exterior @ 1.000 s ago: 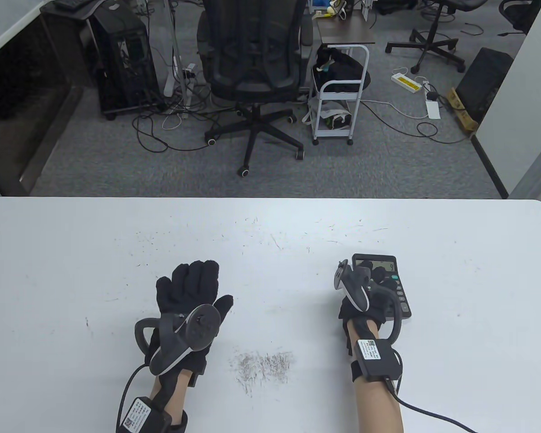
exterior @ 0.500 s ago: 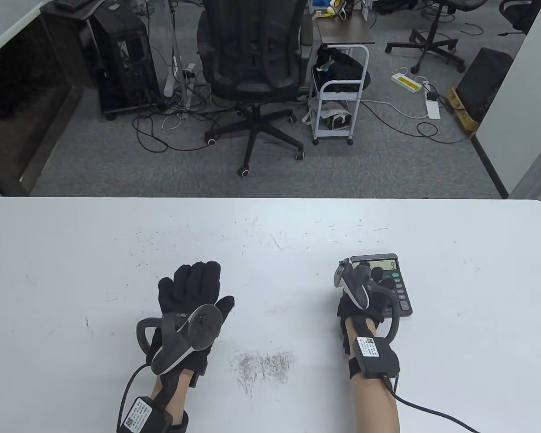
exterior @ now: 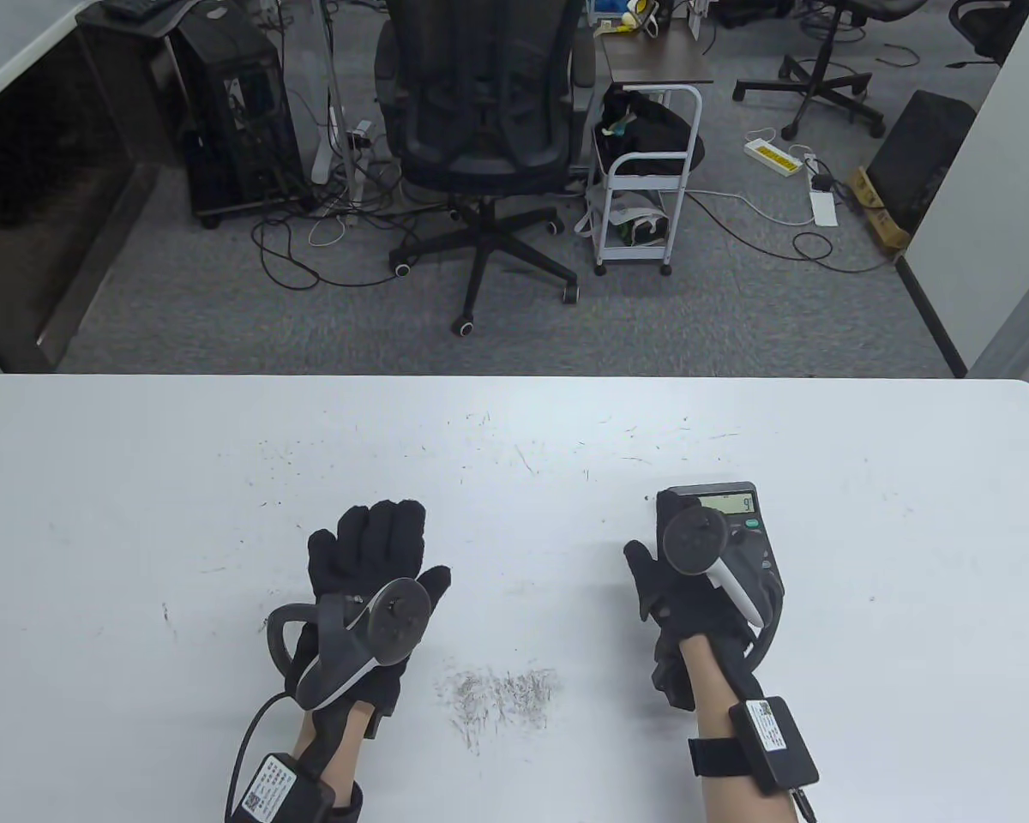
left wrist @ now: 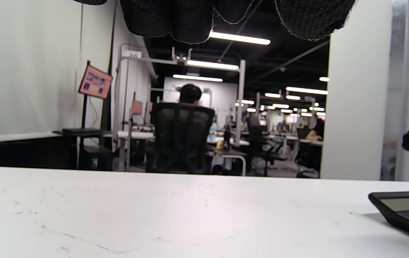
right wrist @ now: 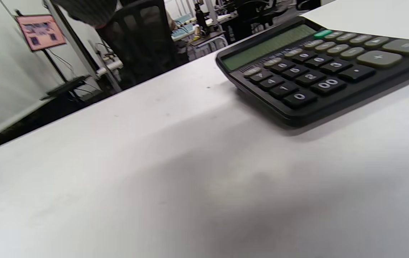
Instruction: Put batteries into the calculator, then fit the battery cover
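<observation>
Calculator [exterior: 750, 514] lies face up at the right of the table view, keys and display showing, its display lit with a digit at the right end. We take that as a sign the batteries are already in and the cover on, so the task looks to be at or near its end, with a check of the display in hand; no loose batteries or cover show anywhere on the surface [exterior: 514, 429]. Our right hand [exterior: 695, 591] lies flat over the lower left part of the calculator, fingers spread, gripping nothing we can see; whether it touches the keys we cannot tell. Our left hand [exterior: 373, 557] rests open on the surface in the lower left of the frame, well apart from the calculator, holding nothing. If anything is left, the next move calls for drawing both hands away. In the right wrist view the calculator [right wrist: 326, 68] is black with dark number keys, grey function keys and one green key, and it sits slightly tilted. A patch of scratch marks [exterior: 502, 694] shows between the wrists.
</observation>
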The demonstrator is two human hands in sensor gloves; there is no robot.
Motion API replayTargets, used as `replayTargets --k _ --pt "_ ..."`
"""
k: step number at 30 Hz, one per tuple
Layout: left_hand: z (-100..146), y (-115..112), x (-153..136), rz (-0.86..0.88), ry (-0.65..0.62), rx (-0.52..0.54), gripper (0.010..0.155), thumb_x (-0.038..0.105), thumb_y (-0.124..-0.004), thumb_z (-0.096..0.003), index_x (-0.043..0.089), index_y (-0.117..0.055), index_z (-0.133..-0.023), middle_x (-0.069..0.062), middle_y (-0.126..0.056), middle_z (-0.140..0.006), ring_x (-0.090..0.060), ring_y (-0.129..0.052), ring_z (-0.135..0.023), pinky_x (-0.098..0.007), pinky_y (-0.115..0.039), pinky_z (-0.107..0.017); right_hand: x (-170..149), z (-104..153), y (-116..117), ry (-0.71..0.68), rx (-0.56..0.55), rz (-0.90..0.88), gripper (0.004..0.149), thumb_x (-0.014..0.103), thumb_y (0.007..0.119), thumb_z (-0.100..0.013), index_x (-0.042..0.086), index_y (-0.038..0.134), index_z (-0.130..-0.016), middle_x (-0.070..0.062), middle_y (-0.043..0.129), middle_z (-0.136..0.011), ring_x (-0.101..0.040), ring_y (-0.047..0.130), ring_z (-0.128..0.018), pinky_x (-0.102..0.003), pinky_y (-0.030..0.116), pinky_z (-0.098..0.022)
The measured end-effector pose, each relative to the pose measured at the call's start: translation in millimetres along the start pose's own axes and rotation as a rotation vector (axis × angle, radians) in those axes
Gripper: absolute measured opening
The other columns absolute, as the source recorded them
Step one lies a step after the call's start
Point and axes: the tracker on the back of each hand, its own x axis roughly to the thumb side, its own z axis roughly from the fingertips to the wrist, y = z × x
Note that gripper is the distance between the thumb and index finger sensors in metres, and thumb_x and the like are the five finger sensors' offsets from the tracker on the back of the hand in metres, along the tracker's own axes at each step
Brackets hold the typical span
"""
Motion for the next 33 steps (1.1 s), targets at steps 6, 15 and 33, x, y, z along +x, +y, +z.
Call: replayTargets --k 6,15,33 --pt "-0.8 -1.8 -2.5 0.014 0.009 -0.010 0.077 0.058 -0.067 -0.0535 0.024 -0.043 -0.119 -0.013 -0.058 -0.124 -0.045 -0.055 -0.114 -0.071 -0.045 -0.079 13.1 32.5 -7.4 -0.151 -0.036 -0.037 0.080 0.058 0.073 -0.047 0.028 0.031 -0.108 -0.011 0.033 -0.119 -0.050 0.032 -0.107 -0.070 0.035 -0.072" --pt "-5.2 -12.7 -5.1 0.005 0.019 -0.059 0.080 0.061 -0.065 -0.0523 0.025 -0.041 -0.119 -0.015 -0.052 -0.126 -0.048 -0.047 -0.115 -0.073 -0.041 -0.078 25.7 54.2 -16.1 -0.226 -0.069 0.084 0.083 0.063 0.071 -0.044 0.030 0.032 -0.109 -0.010 0.030 -0.120 -0.050 0.028 -0.108 -0.072 0.031 -0.072" --pt "-7.6 -20.4 -3.4 -0.013 0.018 -0.087 0.082 0.063 -0.064 -0.0516 0.027 -0.037 -0.120 -0.016 -0.043 -0.128 -0.050 -0.038 -0.115 -0.074 -0.035 -0.077 28.5 64.1 -24.1 -0.252 -0.088 0.098 0.086 0.067 0.069 -0.043 0.031 0.029 -0.110 -0.011 0.025 -0.121 -0.051 0.024 -0.108 -0.073 0.028 -0.071"
